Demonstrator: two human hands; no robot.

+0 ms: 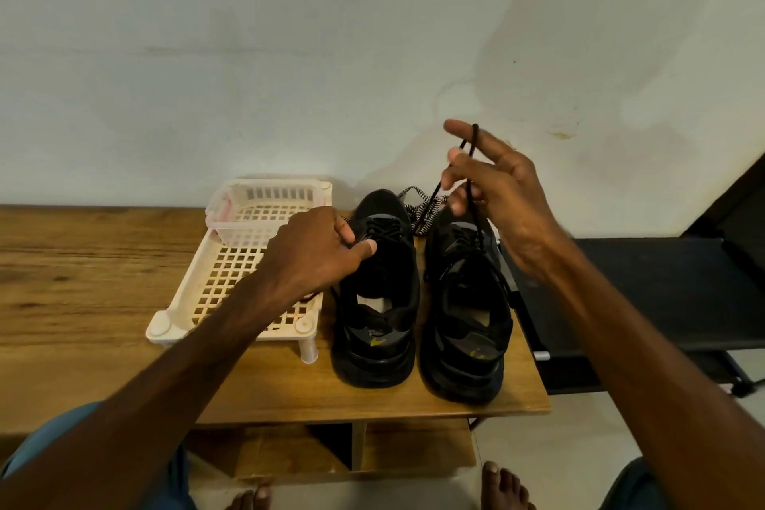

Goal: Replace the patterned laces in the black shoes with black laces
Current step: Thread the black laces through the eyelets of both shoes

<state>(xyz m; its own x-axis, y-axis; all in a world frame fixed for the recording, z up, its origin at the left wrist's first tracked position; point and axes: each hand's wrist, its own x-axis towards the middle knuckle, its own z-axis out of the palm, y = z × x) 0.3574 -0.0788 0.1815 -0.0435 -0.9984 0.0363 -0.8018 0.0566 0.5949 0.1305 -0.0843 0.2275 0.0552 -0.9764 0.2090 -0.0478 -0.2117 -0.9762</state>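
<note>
You pinched the left shoe's (378, 290) lacing with your left hand (316, 250) to steady it, while your right hand (492, 188), at 1 o'clock, lifted the black lace (470, 161) taut above the desk (82, 302).

Right hand (492, 195) lifts black lace (472, 161) above right shoe (465, 302).

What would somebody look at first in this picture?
Probably the right hand lifted above the right black shoe, with a black lace looped over its fingers. Next, the left hand pinching the lace on the left black shoe, and the patterned laces lying behind both shoes.
</note>
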